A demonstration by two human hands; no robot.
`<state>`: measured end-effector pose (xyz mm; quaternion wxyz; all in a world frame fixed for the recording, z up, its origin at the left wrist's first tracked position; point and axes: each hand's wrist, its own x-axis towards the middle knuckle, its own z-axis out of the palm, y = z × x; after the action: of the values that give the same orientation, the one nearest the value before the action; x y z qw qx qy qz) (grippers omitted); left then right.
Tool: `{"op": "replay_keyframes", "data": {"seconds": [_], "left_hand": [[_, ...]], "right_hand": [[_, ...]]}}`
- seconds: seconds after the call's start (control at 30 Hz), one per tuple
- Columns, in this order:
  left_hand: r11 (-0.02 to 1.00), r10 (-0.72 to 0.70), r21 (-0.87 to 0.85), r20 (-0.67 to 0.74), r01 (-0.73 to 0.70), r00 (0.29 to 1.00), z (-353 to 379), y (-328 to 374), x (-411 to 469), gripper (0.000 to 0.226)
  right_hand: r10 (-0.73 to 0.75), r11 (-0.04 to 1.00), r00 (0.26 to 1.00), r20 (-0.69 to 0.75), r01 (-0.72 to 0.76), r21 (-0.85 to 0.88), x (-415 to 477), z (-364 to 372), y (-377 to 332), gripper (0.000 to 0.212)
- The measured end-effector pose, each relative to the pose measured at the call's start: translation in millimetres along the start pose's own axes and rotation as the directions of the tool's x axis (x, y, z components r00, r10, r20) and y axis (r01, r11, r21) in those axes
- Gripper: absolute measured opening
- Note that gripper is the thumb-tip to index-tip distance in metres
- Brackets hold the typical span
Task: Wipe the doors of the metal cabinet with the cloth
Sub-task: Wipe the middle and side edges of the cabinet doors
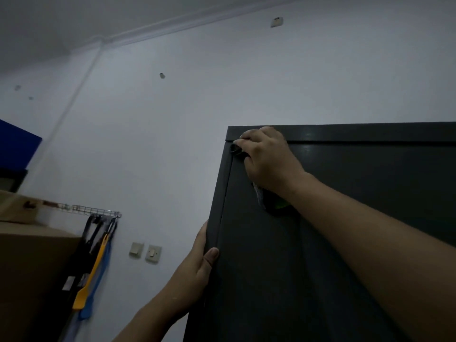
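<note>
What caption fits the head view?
Person's right hand holds the cloth against the top corner of the cabinet door; left hand grips its side edge.

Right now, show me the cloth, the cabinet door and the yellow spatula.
cloth (259, 197), head view, its loose lower corner.
cabinet door (271, 280), head view, bare front face.
yellow spatula (81, 299), head view, its blade.

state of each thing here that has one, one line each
cabinet door: looks shut
cloth: bunched, pressed on the door's top left corner
right hand: grips the cloth
left hand: holds the cabinet by its left edge
yellow spatula: hangs from the wire rack
blue spatula: hangs beside it
wall switches: position unclear
</note>
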<state>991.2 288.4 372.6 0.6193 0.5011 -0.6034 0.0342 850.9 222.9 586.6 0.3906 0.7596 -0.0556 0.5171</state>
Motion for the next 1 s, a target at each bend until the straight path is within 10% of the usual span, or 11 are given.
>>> {"op": "replay_keyframes", "data": {"seconds": [0.5, 0.73, 1.0], "left_hand": [[0.946, -0.292, -0.106, 0.133, 0.307, 0.947, -27, -20, -46, 0.039], [0.974, -0.217, 0.073, 0.033, 0.214, 0.976, -18, -10, -52, 0.036], [0.955, -0.269, -0.102, 0.104, 0.279, 0.958, -14, -9, -65, 0.046]], "right_hand": [[-0.429, 0.902, 0.835, 0.345, 0.377, 0.208, -120, 7, -70, 0.038], [-0.101, 0.994, 0.988, 0.113, 0.097, 0.043, -112, 2, -51, 0.041], [-0.446, 0.895, 0.839, 0.312, 0.411, 0.176, -221, 5, -98, 0.039]]}}
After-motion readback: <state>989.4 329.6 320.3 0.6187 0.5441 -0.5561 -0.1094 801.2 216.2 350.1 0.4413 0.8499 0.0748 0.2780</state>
